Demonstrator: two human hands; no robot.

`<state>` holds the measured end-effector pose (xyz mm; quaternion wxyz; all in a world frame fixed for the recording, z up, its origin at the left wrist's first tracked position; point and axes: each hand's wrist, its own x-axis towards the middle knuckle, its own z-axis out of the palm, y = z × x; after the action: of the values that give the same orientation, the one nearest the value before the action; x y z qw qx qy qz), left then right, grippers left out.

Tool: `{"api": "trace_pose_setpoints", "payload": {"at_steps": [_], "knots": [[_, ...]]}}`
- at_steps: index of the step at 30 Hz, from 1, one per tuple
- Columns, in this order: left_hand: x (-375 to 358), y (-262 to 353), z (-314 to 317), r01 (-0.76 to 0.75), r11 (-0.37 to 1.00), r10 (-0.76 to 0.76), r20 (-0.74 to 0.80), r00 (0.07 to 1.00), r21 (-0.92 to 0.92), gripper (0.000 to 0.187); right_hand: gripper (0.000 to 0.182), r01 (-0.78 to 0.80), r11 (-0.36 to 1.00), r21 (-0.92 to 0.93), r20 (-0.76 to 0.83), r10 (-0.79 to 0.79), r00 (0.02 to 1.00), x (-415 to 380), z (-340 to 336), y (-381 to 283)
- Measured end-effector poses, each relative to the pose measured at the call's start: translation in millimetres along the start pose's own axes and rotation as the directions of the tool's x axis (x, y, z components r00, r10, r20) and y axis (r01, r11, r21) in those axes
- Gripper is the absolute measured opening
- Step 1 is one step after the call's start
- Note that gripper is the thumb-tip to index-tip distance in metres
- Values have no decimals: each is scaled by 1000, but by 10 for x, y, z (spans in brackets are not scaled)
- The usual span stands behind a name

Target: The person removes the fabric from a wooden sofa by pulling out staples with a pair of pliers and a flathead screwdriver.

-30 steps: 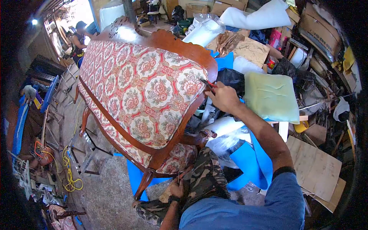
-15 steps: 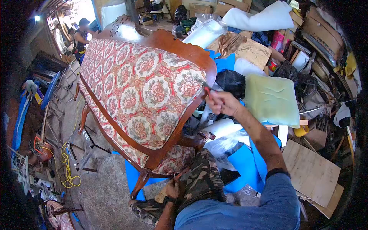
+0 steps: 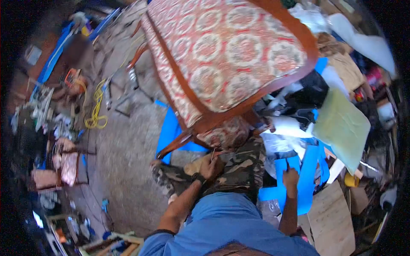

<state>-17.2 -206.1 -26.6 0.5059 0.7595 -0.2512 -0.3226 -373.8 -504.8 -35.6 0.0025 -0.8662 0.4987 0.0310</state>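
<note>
A carved wooden sofa [image 3: 205,117] with floral upholstery stands tilted in front of me, its back panel facing up. Beside its lower corner, over my camouflage trousers [image 3: 241,164], my left hand [image 3: 208,167] is closed around a thin, rod-like tool [image 3: 213,152] that points up toward the sofa's lower frame. My right hand [image 3: 291,178] hangs low on the right, in front of blue sheet material [image 3: 305,179]. It is closed on a hand tool [image 3: 287,163] whose dark end sticks up; blur hides its exact kind.
A pale yellow foam cushion [image 3: 344,130] and plywood [image 3: 331,217] lie to the right amid plastic wrap and scraps. On the left are a coiled yellow cord [image 3: 96,117], metal bars and clutter. A small upholstered chair [image 3: 69,168] sits at lower left.
My right hand has dropped from the sofa back's upper edge to low on the right, still gripping its tool. The view has tilted down; my left hand stays by the sofa's lower corner.
</note>
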Motion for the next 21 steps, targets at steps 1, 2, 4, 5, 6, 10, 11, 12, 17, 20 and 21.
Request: {"api": "trace_pose_setpoints", "payload": {"at_steps": [1,2,4,5,6,10,11,12,17,20,21], "knots": [[-9,-129,11,-6,999,4,-37,999,-48,41,34,-17,999,50,-38,19,999,-339,252,131],[24,-215,56,-26,995,18,-74,997,-97,42,37,-316,626,713,299,136,944,-556,391,270],[-112,-294,82,21,976,-41,-85,996,-217,40,37,-552,304,776,464,317,827,-865,486,119],[-102,-277,42,63,956,-87,-70,994,-288,38,36,-501,323,803,391,349,852,-949,408,-16],[-77,-251,0,106,928,-131,-45,990,-358,37,34,-451,342,824,315,385,867,-986,361,-97],[-179,-57,-169,280,794,-346,-22,938,-539,34,36,-87,551,830,136,-49,989,-604,-245,-1041],[-243,-23,-242,252,798,-350,-81,933,-547,33,50,48,641,766,106,-199,974,-498,-756,-1441],[-349,129,-375,203,810,-347,-171,922,-551,32,43,326,726,606,-129,-315,940,-438,-855,-1738],[-640,171,-964,-153,464,-372,-349,860,-873,35,34,752,476,457,-164,-785,597,-237,-759,-2787],[-850,98,-1066,-122,600,-265,-340,902,-791,41,36,927,307,214,-141,-930,340,-268,-287,-3125],[-885,84,-1074,-113,679,-187,-320,929,-725,41,36,926,318,203,-134,-928,348,-278,-222,-3177]]}}
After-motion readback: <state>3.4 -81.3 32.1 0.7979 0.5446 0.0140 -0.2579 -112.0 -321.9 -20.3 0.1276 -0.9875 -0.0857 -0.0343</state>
